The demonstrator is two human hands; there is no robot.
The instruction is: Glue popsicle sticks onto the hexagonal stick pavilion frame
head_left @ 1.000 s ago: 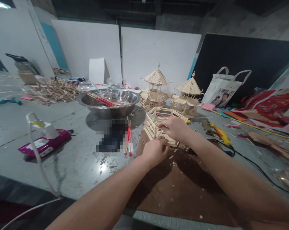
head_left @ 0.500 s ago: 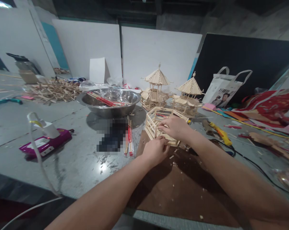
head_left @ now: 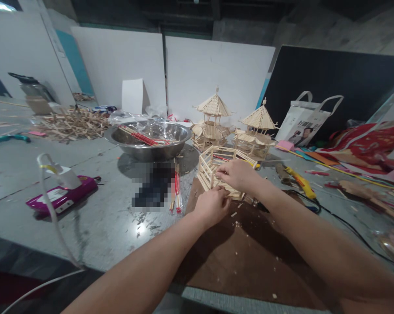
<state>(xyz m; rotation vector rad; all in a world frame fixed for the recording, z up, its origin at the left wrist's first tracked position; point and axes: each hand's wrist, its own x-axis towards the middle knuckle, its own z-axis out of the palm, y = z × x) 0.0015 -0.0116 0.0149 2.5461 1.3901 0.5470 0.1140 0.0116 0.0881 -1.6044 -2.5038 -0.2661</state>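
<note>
A many-sided frame of pale wooden sticks, with railed walls, stands on a brown board. My left hand has its fingers curled against the frame's near side and grips it low down. Over the frame's right part reaches my right hand. Its fingers are closed together inside the rails, and whatever they pinch is hidden. Behind the frame stand two stick pavilions with pointed roofs, a taller pavilion and a smaller pavilion.
A steel basin holds red-wrapped sticks. More packaged sticks lie left of the board. A purple power strip with a white cable sits at left, a heap of sticks behind it. At right are a yellow-handled tool and a white bag.
Both hands stay almost in place at the frame; my right hand shifts very slightly. The frame and the things around it have not visibly moved.
</note>
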